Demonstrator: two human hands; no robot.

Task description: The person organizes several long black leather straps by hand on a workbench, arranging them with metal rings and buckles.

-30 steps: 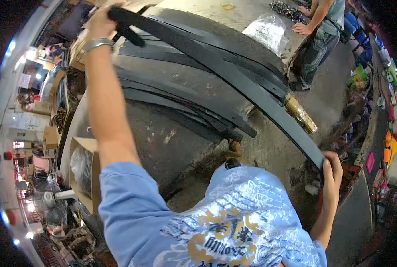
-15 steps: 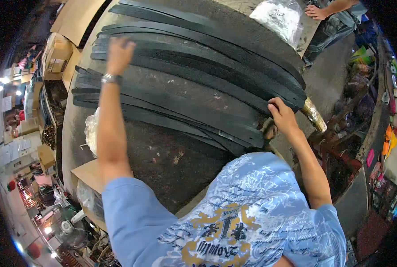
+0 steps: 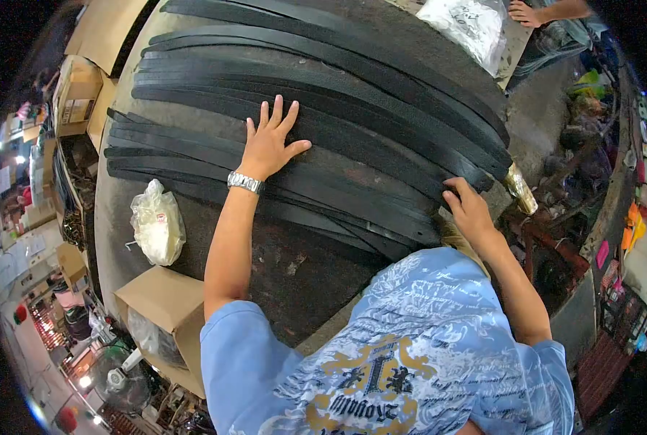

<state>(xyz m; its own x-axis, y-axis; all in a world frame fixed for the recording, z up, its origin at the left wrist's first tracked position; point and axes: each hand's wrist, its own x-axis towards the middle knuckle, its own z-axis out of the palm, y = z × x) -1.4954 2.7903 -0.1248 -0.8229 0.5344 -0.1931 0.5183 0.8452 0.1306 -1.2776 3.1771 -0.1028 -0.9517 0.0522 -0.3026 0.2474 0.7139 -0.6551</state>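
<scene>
Long black belt-like strips [image 3: 323,109] lie side by side in several bunches, bowed across the dark work table [image 3: 244,254]. My left hand [image 3: 271,141], with a metal watch on its wrist, is open above the middle bunches, its fingers and thumb spread. Whether its palm presses on the strips cannot be made out. At the right ends of the strips is my right hand [image 3: 472,216], its fingers curled and its thumb close to the index finger. It seems to pinch the edge of one strip end there.
A clear bag with white contents [image 3: 465,29] lies at the far right, near another person's hand [image 3: 526,13]. Left of my arm are a pale plastic bag [image 3: 158,226] and an open carton [image 3: 167,293]. A gold-wrapped bar end [image 3: 519,188] juts out beyond the strips.
My left hand has come from the far left ends of the strips toward their middle, fingers now spread. The right hand stays by the right ends, slightly lower in view.
</scene>
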